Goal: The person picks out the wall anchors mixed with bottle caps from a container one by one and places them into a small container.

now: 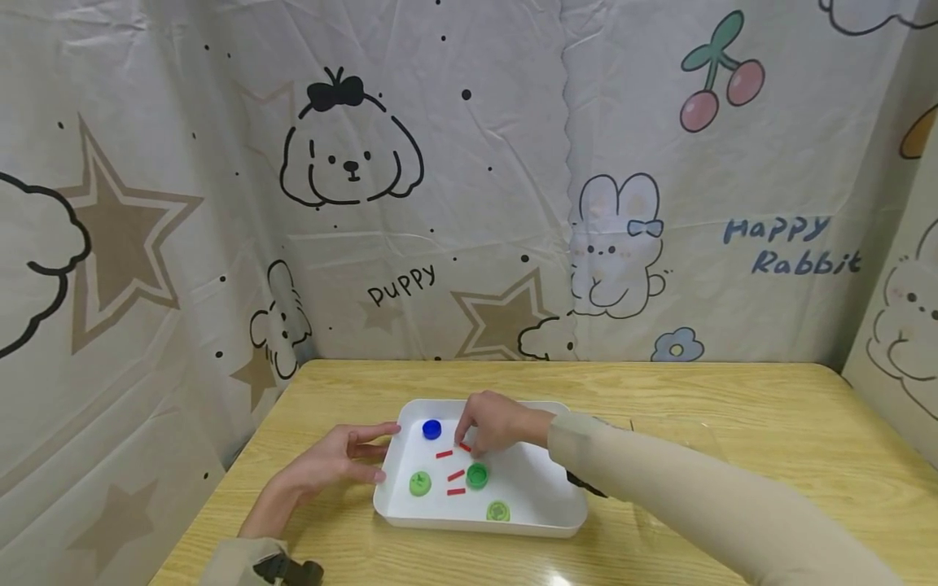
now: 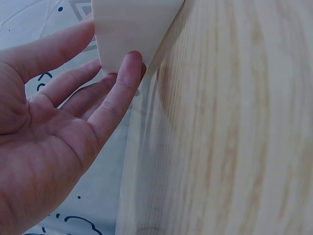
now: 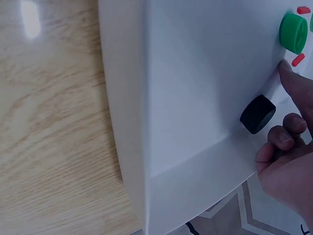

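since the red stick [image 1: 465, 447] looks light and stiff, probably plastic, pinch it mid-length by its long sides; a smooth face could slip. it's in the white tray [image 1: 513, 528], between the right grip's [image 1: 493, 423] thumb and finger; can't tell if pinched. left grip [image 1: 339, 457] spread, fingertips [image 2: 131, 61] on tray wall. right wrist view shows a black cap [image 3: 257, 114]; head view doesn't. blue cap [image 1: 431, 429] only in head view.
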The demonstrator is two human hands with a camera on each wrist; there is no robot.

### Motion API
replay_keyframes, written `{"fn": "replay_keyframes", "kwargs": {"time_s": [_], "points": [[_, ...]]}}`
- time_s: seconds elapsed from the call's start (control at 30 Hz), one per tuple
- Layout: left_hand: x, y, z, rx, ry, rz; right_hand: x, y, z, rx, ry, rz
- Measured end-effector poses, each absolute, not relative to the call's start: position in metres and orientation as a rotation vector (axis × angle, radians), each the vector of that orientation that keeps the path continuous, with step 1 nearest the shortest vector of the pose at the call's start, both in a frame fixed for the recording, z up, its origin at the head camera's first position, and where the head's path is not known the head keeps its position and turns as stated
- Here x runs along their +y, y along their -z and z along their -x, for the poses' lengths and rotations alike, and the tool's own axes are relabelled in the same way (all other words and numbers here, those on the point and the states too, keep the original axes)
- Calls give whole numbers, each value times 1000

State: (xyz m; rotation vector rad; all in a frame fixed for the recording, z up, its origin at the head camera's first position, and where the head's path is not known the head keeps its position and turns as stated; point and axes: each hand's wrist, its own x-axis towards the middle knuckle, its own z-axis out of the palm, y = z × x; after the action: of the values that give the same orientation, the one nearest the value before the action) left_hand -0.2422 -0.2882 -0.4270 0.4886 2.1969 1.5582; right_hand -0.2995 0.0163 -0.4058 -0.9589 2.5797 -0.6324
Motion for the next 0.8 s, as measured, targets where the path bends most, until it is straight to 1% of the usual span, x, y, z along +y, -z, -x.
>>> {"fn": "replay_keyframes", "kwargs": {"time_s": [0.53, 0.8], "points": [[-289, 428, 242, 2191, -1559, -509, 20, 409, 300, 2557, 676, 928], [-289, 427, 242, 2182, -1565, -514, 21, 408, 301, 2543, 708, 964]]}}
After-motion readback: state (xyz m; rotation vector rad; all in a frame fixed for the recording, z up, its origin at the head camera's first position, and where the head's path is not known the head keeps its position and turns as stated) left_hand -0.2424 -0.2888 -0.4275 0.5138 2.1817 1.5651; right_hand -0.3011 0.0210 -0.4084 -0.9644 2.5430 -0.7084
